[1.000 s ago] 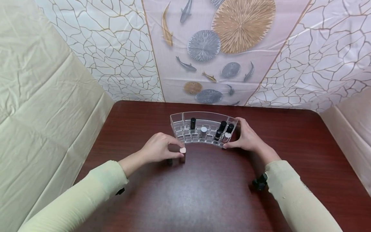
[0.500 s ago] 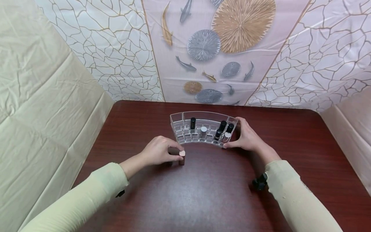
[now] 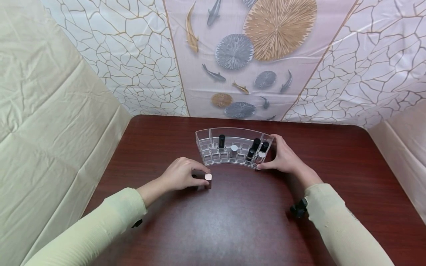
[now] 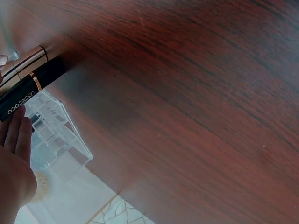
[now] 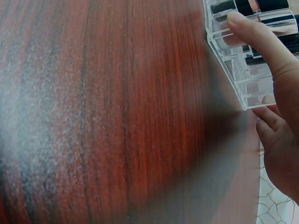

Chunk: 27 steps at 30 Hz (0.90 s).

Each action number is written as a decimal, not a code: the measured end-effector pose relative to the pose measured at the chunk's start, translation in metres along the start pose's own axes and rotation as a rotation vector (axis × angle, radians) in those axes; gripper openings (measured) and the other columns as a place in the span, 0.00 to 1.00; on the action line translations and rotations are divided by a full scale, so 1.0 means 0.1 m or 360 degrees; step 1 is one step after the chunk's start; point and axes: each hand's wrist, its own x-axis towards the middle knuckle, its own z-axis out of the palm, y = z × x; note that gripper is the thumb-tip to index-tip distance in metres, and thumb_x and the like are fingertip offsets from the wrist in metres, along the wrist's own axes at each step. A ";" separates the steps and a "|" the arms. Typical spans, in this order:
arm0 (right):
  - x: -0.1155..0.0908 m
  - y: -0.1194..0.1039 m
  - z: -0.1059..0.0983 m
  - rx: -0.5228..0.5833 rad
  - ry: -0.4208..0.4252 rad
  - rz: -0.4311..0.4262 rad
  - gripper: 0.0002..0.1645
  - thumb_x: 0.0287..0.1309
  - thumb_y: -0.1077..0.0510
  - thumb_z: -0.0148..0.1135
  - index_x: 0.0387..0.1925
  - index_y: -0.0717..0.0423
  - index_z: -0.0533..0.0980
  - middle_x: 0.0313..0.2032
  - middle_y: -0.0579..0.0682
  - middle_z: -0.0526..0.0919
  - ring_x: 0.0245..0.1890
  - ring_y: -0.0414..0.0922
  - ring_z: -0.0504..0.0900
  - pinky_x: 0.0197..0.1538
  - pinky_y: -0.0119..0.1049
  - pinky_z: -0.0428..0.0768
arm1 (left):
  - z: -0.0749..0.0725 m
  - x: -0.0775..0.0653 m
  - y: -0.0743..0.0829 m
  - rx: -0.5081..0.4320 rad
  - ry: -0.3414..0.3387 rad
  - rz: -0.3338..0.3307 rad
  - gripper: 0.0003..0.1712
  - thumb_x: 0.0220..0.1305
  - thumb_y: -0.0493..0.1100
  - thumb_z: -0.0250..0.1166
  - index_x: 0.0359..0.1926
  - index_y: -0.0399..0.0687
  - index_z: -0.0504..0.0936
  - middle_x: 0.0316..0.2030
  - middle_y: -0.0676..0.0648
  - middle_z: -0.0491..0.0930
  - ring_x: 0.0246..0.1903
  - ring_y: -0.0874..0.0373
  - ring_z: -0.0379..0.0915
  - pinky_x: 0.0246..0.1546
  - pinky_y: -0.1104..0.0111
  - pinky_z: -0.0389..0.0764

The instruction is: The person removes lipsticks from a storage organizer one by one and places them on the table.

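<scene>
Left grip [image 3: 182, 173] pinches pale-topped tube [image 3: 208, 178]; right grip [image 3: 282, 158] holds rack [image 3: 215, 158]

Copper tube [image 3: 208, 178] upright, black gold-banded tube [image 4: 29, 89] just beside it, clear curved organizer [image 3: 223, 159] partly filled

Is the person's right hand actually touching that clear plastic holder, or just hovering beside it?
Touching. The head view shows the right hand gripping one end of the clear plastic holder, thumb against the front corner, fingers at the back.
</scene>
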 end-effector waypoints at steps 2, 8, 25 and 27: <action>0.00 0.00 0.00 0.0005 -0.0004 0.0004 0.77 0.34 0.47 0.94 0.75 0.69 0.53 0.67 0.71 0.68 0.70 0.65 0.71 0.74 0.59 0.65 | -0.02 0.01 0.01 0.0002 -0.0014 -0.0003 0.19 0.56 0.56 0.83 0.47 0.57 0.95 0.42 0.57 0.92 0.44 0.63 0.89 0.45 0.63 0.87; -0.01 0.01 -0.01 0.0002 -0.0010 0.0016 0.78 0.34 0.46 0.94 0.76 0.69 0.52 0.68 0.71 0.67 0.71 0.65 0.70 0.73 0.60 0.64 | -0.13 0.07 0.05 -0.0041 -0.0038 -0.0035 0.21 0.57 0.56 0.82 0.49 0.56 0.94 0.44 0.57 0.92 0.47 0.63 0.89 0.48 0.63 0.87; -0.01 0.00 -0.01 -0.0018 -0.0021 0.0014 0.79 0.35 0.45 0.94 0.76 0.69 0.52 0.67 0.71 0.67 0.70 0.65 0.70 0.72 0.60 0.65 | -0.47 0.41 0.04 0.0033 0.0068 -0.0004 0.22 0.56 0.56 0.83 0.51 0.56 0.94 0.44 0.53 0.93 0.33 0.62 0.87 0.36 0.63 0.83; -0.01 0.00 -0.01 -0.0015 -0.0020 0.0013 0.78 0.35 0.45 0.94 0.76 0.69 0.52 0.67 0.71 0.68 0.70 0.65 0.70 0.73 0.60 0.65 | -0.49 0.45 0.03 0.0046 0.0077 0.0001 0.22 0.57 0.55 0.82 0.50 0.56 0.94 0.44 0.53 0.93 0.28 0.65 0.82 0.34 0.64 0.82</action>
